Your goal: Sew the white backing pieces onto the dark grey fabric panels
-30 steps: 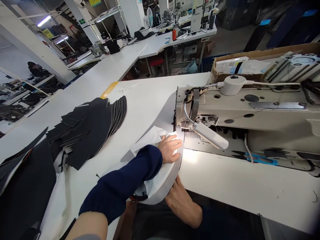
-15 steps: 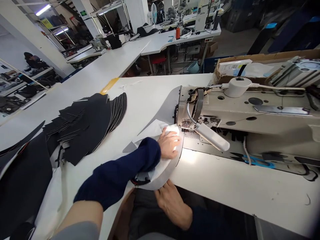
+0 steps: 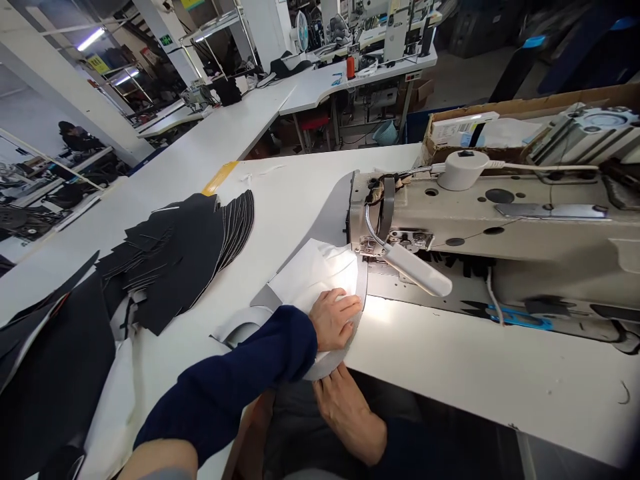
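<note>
A grey fabric piece (image 3: 327,363) with a white fabric layer (image 3: 313,267) on top lies at the sewing machine (image 3: 550,247), its far edge under the machine's head. My left hand (image 3: 334,320), in a navy sleeve, rests on the white layer with fingers stretched out, pressing it down. At the table's front edge, my right hand (image 3: 350,413) pinches the near rim of the grey fabric; its fingertips are partly hidden beneath. A curved grey flap (image 3: 245,321) sticks out left of my left forearm. The lit lamp (image 3: 419,270) shines by the needle area, which is partly hidden.
Stacked black fabric pieces (image 3: 185,247) and larger dark panels (image 3: 55,353) lie on the table's left side. Blue-handled snips (image 3: 523,319) sit under the machine arm. Behind the machine stands a cardboard box (image 3: 545,100). A person (image 3: 77,137) sits far left.
My left hand has slid back from the machine head towards me, uncovering more white fabric. The curved grey flap now shows at the left. My right hand stays at the near rim.
</note>
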Motion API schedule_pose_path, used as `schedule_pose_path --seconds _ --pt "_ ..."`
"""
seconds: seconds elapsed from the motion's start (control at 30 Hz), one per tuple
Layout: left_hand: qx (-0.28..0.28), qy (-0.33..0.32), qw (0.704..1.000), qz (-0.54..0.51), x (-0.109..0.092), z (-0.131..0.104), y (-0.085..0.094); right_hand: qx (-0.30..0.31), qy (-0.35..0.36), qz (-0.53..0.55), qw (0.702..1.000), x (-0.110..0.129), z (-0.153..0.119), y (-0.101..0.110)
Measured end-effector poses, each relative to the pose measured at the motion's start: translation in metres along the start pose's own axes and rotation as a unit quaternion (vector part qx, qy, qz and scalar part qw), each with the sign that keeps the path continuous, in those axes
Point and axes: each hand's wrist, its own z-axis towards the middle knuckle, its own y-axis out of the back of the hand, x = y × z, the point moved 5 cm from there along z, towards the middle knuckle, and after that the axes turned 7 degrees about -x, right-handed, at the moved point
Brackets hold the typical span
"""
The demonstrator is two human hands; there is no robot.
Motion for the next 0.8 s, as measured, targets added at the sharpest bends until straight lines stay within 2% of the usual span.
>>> schedule_pose_path --seconds 0.3,0.43,0.67,0.73,0.8 --pt "-0.013 0.005 1.0 0.022 0.019 0.034 -0.006 -0.034 -0.02 0.023 0.999 -0.037 0.02 0.001" --pt "-0.014 0.0 0.999 0.048 0.025 0.048 -0.005 -0.021 -0.051 0.04 0.998 -0.047 0.028 0.001" --pt "0.007 -0.001 0.995 0.099 0.035 0.075 -0.007 -0.013 -0.058 0.025 0.998 -0.038 0.038 -0.004" --pt "0.027 0.007 0.993 0.113 0.034 0.075 -0.001 -0.027 -0.057 0.009 0.998 -0.032 0.037 -0.006" --pt "0.071 -0.007 0.99 0.121 0.026 0.065 0.008 -0.035 -0.063 -0.003 0.997 -0.028 0.035 -0.008"
